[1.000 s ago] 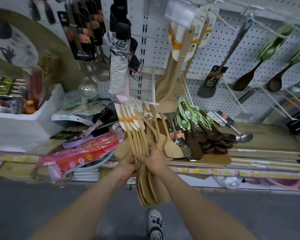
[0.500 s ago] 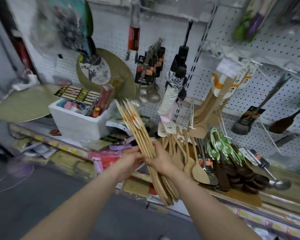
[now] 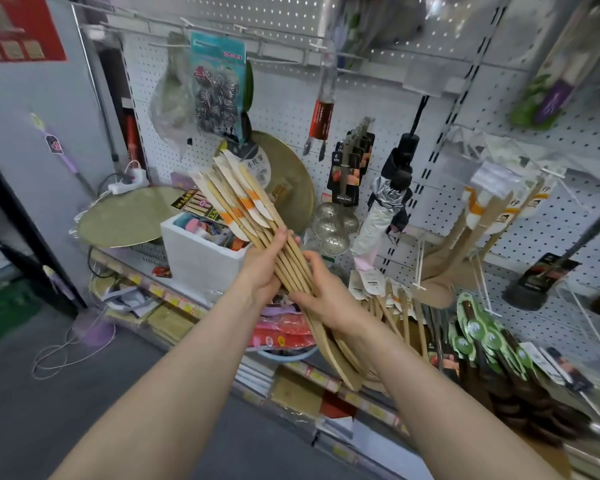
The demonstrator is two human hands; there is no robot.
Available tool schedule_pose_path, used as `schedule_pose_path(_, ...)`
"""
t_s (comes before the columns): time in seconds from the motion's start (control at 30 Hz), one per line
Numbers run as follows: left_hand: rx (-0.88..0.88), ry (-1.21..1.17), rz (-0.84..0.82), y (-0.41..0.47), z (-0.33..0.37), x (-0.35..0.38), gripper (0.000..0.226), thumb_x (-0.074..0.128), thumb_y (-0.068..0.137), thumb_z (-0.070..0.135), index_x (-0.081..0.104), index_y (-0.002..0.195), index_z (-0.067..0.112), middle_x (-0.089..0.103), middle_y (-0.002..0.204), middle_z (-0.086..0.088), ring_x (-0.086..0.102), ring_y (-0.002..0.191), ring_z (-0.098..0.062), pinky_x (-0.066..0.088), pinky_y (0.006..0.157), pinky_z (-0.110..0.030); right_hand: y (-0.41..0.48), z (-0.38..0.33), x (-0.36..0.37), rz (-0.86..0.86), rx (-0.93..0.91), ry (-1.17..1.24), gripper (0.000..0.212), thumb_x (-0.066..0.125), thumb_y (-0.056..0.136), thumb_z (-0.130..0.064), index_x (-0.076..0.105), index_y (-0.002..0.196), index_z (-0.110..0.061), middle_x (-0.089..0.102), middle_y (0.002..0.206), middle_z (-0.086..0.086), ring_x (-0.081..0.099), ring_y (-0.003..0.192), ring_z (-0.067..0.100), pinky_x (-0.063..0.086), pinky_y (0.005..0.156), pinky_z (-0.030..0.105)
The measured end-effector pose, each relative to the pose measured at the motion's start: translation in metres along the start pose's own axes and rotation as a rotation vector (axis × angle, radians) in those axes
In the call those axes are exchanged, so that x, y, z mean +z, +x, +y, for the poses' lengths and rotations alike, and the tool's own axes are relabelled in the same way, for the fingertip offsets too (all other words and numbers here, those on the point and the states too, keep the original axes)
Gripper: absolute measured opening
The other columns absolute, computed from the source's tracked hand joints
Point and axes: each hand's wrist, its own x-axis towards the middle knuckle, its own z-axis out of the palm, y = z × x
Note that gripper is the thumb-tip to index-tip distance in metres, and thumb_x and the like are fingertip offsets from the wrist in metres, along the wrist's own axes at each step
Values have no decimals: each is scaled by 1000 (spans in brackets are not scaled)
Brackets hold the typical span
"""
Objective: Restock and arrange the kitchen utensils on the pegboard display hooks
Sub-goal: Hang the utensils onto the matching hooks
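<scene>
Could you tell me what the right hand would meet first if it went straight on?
Probably the left hand, just up-left of the right hand on the same spatulas; depth beyond is unclear.

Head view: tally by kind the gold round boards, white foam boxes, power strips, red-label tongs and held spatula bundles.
Gold round boards: 2
White foam box: 1
Power strip: 1
Red-label tongs: 1
Spatula bundle: 1
Total: 6
</scene>
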Motion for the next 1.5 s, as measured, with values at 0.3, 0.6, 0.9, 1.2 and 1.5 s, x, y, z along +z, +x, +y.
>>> schedule_pose_path(0.3,120,229,-148,-6,6,12,23,61,91,12,65,112,5,73,97,-8,70,91,-20,57,73,-31,12,-25,-45,251,-16,39,38,51,95,-53,53,118,-23,63,106,-11,62,95,3,55,87,35)
schedule_pose_path(0.6,102,363,-309,-12,-9,37,27,61,88,7,63,115,10,74,99,-5,70,91,-17,56,72,-28,7,-27,-77,357,84,369,25,78,82,-19,60,98,-13,66,84,-5,61,80,11,52,73,25)
schedule_pose_path(0.9,-21,431,-385,-11,-53,70,16,67,83,8,71,98,10,73,102,-13,69,99,-24,52,95,-41,-37,13,-123,747,173,298,61,72,87,-16,36,135,-25,68,78,1,66,71,12,54,70,35)
schedule_pose_path(1.2,-59,505,-484,-9,-89,97,22,69,79,17,71,99,9,74,101,-9,69,100,-22,48,100,-44,-104,73,-166,1042,338,197,49,67,92,-28,39,132,-27,67,87,-5,64,71,9,56,62,27)
schedule_pose_path(1.5,-113,529,-483,5,-113,111,27,72,75,22,74,98,7,73,102,-13,67,104,-26,48,101,-47,-99,120,-183,930,517,129,37,62,92,-38,38,120,-36,69,99,0,70,84,24,58,77,49)
